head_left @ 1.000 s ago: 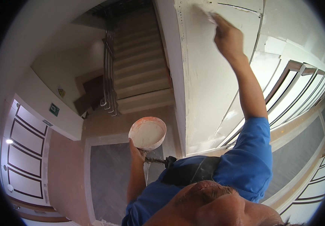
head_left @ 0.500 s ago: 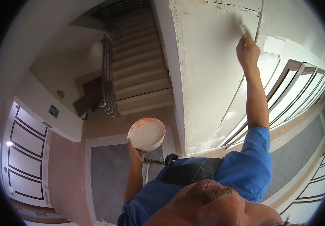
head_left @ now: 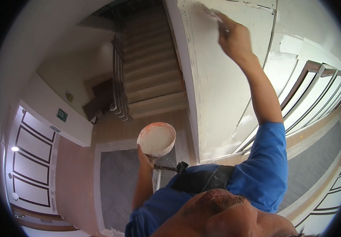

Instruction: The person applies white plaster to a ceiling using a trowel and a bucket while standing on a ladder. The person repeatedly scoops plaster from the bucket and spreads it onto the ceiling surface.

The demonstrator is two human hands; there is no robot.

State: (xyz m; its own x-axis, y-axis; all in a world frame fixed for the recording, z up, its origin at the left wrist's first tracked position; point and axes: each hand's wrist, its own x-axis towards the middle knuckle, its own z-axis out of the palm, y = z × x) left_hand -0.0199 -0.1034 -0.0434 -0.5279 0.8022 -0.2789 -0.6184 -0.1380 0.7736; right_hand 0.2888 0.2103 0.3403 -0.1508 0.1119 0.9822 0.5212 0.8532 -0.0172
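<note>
My left hand (head_left: 145, 158) grips an orange-rimmed bowl (head_left: 156, 150) from its left and underside. Pale, creamy filler (head_left: 157, 138) lies inside it. High up on the right, my right hand (head_left: 235, 41) is closed around the handle of a putty knife (head_left: 214, 15), its blade blurred against the white wall panel (head_left: 221, 87). Rough filler runs along the panel's left corner edge (head_left: 189, 43), and a dark joint with ragged filler (head_left: 253, 4) crosses its top. The fingers of my right hand partly hide the handle.
A staircase (head_left: 152, 71) with metal handrails (head_left: 119, 79) rises beyond the wall corner at left. A white panelled door (head_left: 32, 158) stands at far left. Dark-framed glazing (head_left: 316, 91) is at right. Grey floor covering (head_left: 119, 185) lies below the bowl.
My right hand has swept the putty knife leftward across the panel, from near the dark vertical joint to near the corner edge. The bowl stays in my left hand, almost unmoved.
</note>
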